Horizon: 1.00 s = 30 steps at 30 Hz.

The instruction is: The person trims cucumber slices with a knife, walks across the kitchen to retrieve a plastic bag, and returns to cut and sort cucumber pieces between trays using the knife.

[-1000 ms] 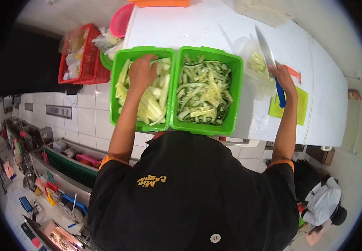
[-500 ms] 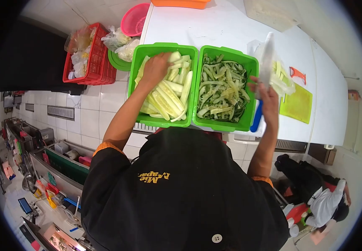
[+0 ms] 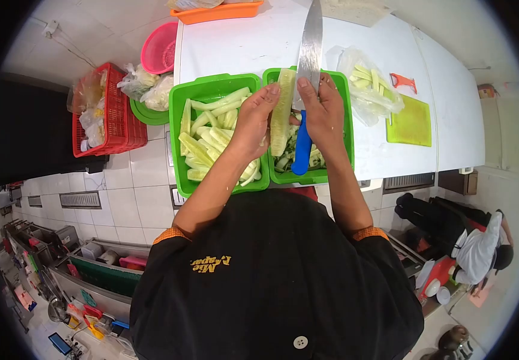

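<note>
My left hand (image 3: 254, 120) grips a long cut cucumber piece (image 3: 281, 114), held upright above the gap between two green tubs. Close on its right, my right hand (image 3: 322, 111) is closed on a large knife (image 3: 311, 45), blade pointing away from me and blue handle towards me. The left green tub (image 3: 178, 174) contains pale cucumber pieces (image 3: 211, 141). Thin green strips (image 3: 316, 159) lie in the right green tub (image 3: 348, 135), partly hidden by my hands and the knife.
On the white table (image 3: 235, 48) are a plastic bag of pieces (image 3: 364, 78), an orange peeler (image 3: 403, 82), a yellow-green board (image 3: 409, 123) and an orange tray (image 3: 217, 13). Red crates (image 3: 115, 120) and a pink basin (image 3: 159, 49) stand left. Another person (image 3: 478, 249) is at the lower right.
My left hand has come up out of the left tub with a cucumber piece. My right hand has brought the knife leftward, over the right tub, beside that piece.
</note>
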Motion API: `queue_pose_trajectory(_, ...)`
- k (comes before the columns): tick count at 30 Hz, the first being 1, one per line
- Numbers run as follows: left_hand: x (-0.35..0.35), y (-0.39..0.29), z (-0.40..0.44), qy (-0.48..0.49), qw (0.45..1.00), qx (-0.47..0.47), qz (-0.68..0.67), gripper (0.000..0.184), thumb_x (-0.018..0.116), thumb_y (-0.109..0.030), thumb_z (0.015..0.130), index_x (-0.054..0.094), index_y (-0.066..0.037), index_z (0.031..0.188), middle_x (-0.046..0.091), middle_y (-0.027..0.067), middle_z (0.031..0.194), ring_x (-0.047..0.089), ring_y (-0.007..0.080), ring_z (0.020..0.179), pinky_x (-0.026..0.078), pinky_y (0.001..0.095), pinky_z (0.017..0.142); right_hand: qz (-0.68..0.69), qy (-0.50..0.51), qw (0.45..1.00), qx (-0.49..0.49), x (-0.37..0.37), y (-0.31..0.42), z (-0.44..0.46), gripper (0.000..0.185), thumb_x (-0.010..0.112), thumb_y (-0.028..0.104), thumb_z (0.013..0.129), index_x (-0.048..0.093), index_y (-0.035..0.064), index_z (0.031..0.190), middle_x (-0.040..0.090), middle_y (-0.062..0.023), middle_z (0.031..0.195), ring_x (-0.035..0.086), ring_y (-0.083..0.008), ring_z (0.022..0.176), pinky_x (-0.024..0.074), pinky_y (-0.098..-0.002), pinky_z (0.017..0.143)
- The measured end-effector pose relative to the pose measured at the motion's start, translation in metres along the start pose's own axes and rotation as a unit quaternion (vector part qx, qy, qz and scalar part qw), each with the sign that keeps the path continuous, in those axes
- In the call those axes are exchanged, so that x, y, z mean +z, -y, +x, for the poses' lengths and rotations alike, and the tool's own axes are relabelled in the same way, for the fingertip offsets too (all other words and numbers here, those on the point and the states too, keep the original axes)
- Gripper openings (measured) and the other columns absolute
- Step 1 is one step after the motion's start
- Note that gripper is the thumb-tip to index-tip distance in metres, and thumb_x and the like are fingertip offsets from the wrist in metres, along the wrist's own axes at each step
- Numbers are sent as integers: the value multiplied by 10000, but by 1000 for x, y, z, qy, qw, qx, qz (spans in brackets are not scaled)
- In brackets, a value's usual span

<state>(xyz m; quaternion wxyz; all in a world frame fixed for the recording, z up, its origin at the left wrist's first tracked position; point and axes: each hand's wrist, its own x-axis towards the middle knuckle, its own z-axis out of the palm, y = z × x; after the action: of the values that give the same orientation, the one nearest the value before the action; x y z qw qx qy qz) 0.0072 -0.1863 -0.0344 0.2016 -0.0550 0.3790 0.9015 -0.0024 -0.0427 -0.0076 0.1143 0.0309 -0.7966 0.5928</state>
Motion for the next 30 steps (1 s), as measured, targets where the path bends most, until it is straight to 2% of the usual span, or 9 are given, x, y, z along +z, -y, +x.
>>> queue_pose_trajectory(4, 4, 4, -2, -28, 999, 44, -4, 344, 558, -285, 1037, 607, 31, 1163, 667, 82, 959, 680, 165, 760, 572, 306, 679, 34, 26, 999, 23, 1, 6, 1, 285, 590, 214, 998, 656, -59, 949, 590, -122, 923, 562, -205, 802, 481, -338, 664)
queue_pose_trajectory(6, 5, 5, -1, -38, 996, 82, -1, 343, 591, -274, 1023, 626, 38, 1160, 672, 77, 960, 678, 147, 772, 570, 301, 688, 11, 23, 999, -21, 3, -3, 2, 297, 591, 229, 1002, 659, -55, 951, 586, -115, 913, 559, -201, 802, 472, -336, 687)
queue_pose_trajectory(7, 6, 4, -3, -38, 995, 87, 12, 341, 597, -272, 1020, 634, 40, 1153, 673, 74, 956, 677, 142, 777, 567, 294, 684, 0, 19, 999, -44, 4, -6, 3, 302, 592, 237, 1003, 661, -53, 952, 584, -111, 907, 557, -198, 802, 467, -335, 698)
queue_pose_trajectory(16, 16, -2, -10, -30, 991, 101, 85, 289, 623, -228, 1007, 681, 38, 1108, 664, 48, 912, 645, 104, 781, 541, 246, 627, 16, 9, 1000, -1, 0, 10, -4, 292, 588, 236, 1010, 668, -44, 990, 576, -105, 924, 562, -206, 813, 461, -334, 743)
queue_pose_trajectory(20, 19, -4, -10, -34, 987, 118, 103, 268, 644, -201, 994, 699, 43, 1091, 660, 38, 913, 602, 79, 781, 536, 248, 625, 32, 40, 999, -12, -1, 12, -10, 276, 587, 224, 1011, 668, -38, 1040, 567, -111, 1000, 573, -215, 904, 468, -333, 798)
queue_pose_trajectory(24, 9, -15, -2, -27, 968, 157, 192, 271, 671, -177, 970, 710, 53, 1107, 676, 52, 954, 612, 94, 770, 550, 268, 642, 7, 71, 994, -80, 2, 1, -12, 249, 584, 197, 1011, 672, -29, 1068, 556, -91, 1072, 565, -199, 988, 470, -329, 848)
queue_pose_trajectory(25, 9, -22, -4, -22, 973, 115, 198, 276, 676, -184, 966, 706, 46, 1115, 679, 50, 960, 610, 91, 760, 535, 257, 655, 4, 80, 993, -91, 2, -1, -14, 242, 583, 189, 1011, 673, -28, 1072, 553, -84, 1088, 561, -193, 1004, 470, -328, 857)
queue_pose_trajectory(27, 13, -39, -9, -12, 978, 32, 208, 289, 686, -198, 959, 698, 32, 1133, 686, 45, 972, 607, 85, 740, 506, 234, 681, 103, 94, 990, -15, 1, -3, -16, 229, 580, 169, 1010, 678, -29, 1068, 553, -66, 1093, 566, -172, 978, 467, -305, 847)
queue_pose_trajectory(30, 11, -44, -5, 30, 975, 13, 220, 358, 649, -245, 982, 676, 37, 1201, 703, 73, 977, 655, 128, 745, 512, 248, 703, 219, 74, 971, 64, 0, 9, -21, 209, 577, 154, 1011, 657, -26, 1081, 560, -42, 1063, 563, -131, 929, 458, -268, 829)
